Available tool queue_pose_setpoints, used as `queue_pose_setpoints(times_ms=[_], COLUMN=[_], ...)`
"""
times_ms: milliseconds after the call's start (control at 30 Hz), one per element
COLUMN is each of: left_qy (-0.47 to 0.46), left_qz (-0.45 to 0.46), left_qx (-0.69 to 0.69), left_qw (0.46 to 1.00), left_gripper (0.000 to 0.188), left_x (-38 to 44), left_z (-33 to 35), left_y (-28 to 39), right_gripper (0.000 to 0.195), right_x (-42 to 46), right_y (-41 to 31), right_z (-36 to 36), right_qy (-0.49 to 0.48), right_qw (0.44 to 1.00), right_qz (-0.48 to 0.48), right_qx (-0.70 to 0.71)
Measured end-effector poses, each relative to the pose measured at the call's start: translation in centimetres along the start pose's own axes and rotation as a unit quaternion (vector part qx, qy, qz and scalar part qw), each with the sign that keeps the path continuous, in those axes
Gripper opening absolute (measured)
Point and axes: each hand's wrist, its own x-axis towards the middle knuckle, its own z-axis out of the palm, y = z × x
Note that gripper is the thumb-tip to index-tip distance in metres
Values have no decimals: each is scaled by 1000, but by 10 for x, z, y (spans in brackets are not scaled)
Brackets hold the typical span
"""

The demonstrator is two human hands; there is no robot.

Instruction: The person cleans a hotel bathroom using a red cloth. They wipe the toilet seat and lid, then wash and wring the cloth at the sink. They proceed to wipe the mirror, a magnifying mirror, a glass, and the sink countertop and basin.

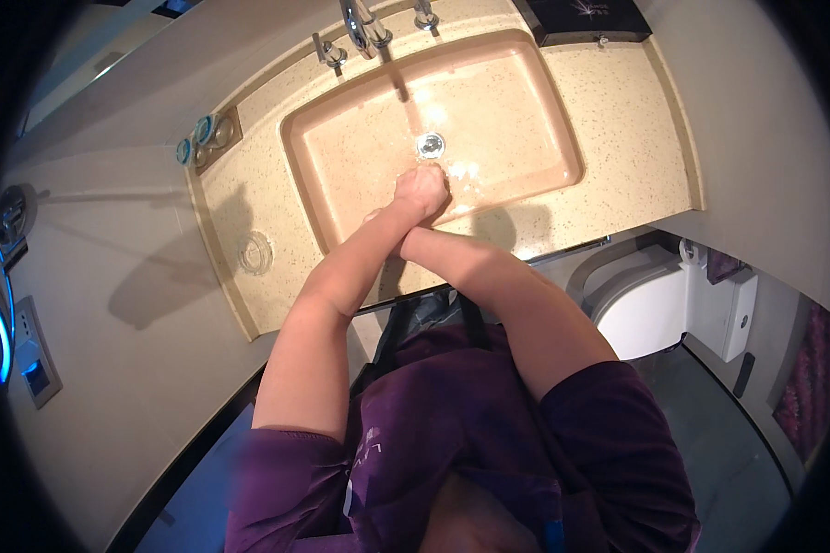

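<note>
My left hand [422, 189] is over the near part of a beige rectangular sink basin [360, 159], just short of the chrome drain [430, 145]. Its fingers are curled into a fist, and the palm side is hidden. My forearms cross at the basin's front edge, the left on top. Of my right hand [373, 215] only a small part shows past the left forearm; the rest is covered, so its grip cannot be made out. Wet glints lie on the basin floor to the right of my left hand. A chrome faucet [363, 31] stands at the back rim.
Chrome tap handles [332, 54] [425, 15] flank the faucet. Glass tumblers with blue covers [205, 129] stand on a small tray at the left. A clear glass dish [255, 253] sits on the speckled counter [629, 131]. A black box [584, 21] lies back right, a white toilet [643, 304] below.
</note>
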Motion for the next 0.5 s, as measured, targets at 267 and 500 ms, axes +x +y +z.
queue_pose_setpoints(times_ms=[267,500], left_qy=[19,-77], left_qz=[-8,-60], left_qx=[-5,-349], left_qw=[1000,932], left_gripper=[30,25], left_x=[2,16], left_z=[10,-9], left_y=[-8,-43], right_gripper=[26,19], right_x=[-2,-33], right_y=[-18,-38], right_z=[-26,-80], right_qy=[-68,-183], right_qw=[998,861], right_qz=[1,-298], right_qx=[-15,-370])
